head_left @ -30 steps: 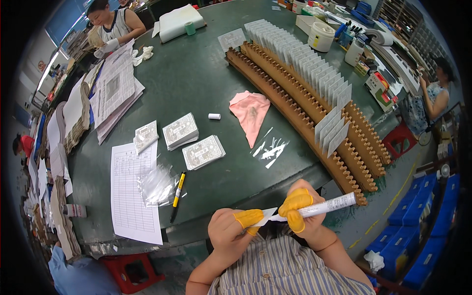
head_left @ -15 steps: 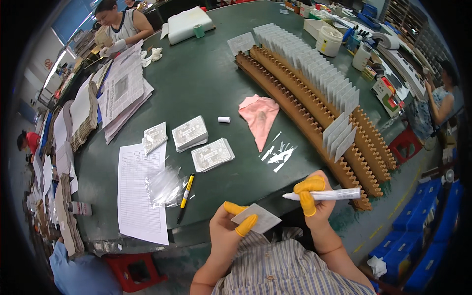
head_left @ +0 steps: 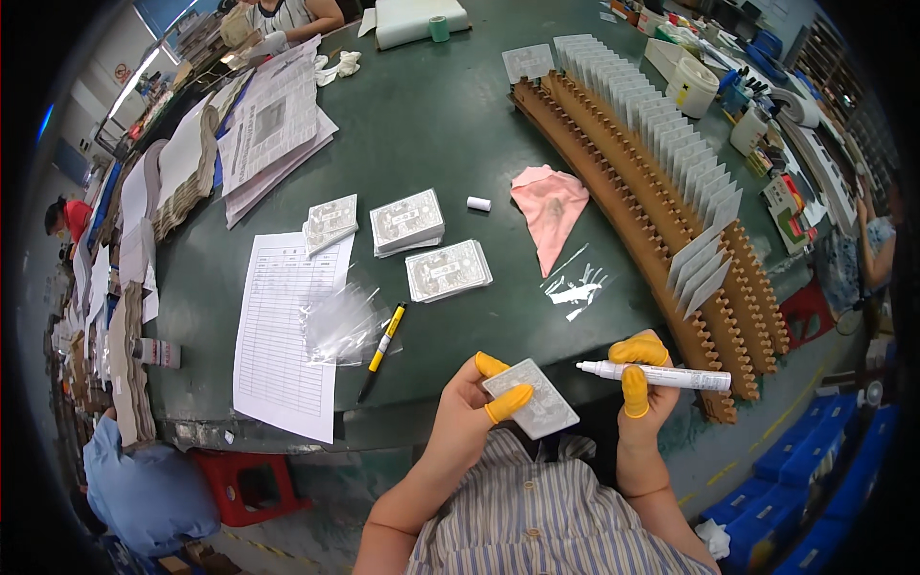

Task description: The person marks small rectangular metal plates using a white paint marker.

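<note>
My left hand (head_left: 473, 407), with yellow finger cots on thumb and forefinger, pinches a thin grey printed card (head_left: 537, 401) at its left edge, tilted over the table's front edge. In my right hand (head_left: 644, 398), also in yellow finger cots, lies a white marker pen (head_left: 666, 376), uncapped, its tip pointing left toward the card but apart from it. Beyond my hands sit stacks of printed cards (head_left: 448, 270), a loose white pen cap (head_left: 478, 204) and a pink cloth (head_left: 549, 211). Brown notched racks (head_left: 628, 230) hold a long row of upright cards (head_left: 661, 134).
Left of the stacks are a printed form sheet (head_left: 278, 335), clear plastic film (head_left: 350, 331) and a yellow-black pen (head_left: 385, 345). White strips (head_left: 580, 292) lie near the cloth. Newspapers (head_left: 273, 134) are farther left. A red stool (head_left: 249, 484) and other people are around the table.
My left hand has turned the card so its printed face shows more. Both hands have shifted slightly right in view. The whole scene has moved with the head.
</note>
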Demonstrator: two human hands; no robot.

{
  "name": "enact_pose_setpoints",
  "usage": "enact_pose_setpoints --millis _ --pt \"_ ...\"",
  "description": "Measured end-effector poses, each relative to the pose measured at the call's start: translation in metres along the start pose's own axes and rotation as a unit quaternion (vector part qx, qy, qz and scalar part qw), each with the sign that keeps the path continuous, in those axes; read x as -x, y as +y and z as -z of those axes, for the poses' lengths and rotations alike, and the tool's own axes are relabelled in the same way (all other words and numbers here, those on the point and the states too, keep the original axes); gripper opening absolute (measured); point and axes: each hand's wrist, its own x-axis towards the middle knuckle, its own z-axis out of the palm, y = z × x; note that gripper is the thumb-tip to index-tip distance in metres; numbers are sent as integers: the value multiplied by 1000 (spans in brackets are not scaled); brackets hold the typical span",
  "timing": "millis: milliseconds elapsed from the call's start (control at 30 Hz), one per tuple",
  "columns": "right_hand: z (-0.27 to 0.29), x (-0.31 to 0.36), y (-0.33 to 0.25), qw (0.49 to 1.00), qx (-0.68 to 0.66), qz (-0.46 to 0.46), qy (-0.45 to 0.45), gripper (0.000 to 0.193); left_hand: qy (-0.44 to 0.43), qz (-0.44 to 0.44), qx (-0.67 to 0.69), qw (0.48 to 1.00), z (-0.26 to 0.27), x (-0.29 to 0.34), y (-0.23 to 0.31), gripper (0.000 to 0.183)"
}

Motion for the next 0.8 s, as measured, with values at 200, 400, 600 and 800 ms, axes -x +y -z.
enact_pose_setpoints --millis 200,400,600,800 --pt "-5 6 -9 998 -28 -26 44 27 -66 -84 21 994 9 5 -14 22" --pt "3 10 -13 996 17 70 -43 19 -24 -144 -62 987 9 9 -19 24" --pt "9 9 -12 989 60 107 -82 18 -17 -210 -89 973 6 9 -18 21" --pt "8 8 -10 994 28 109 8 26 -17 -218 2 976 7 8 -18 27"
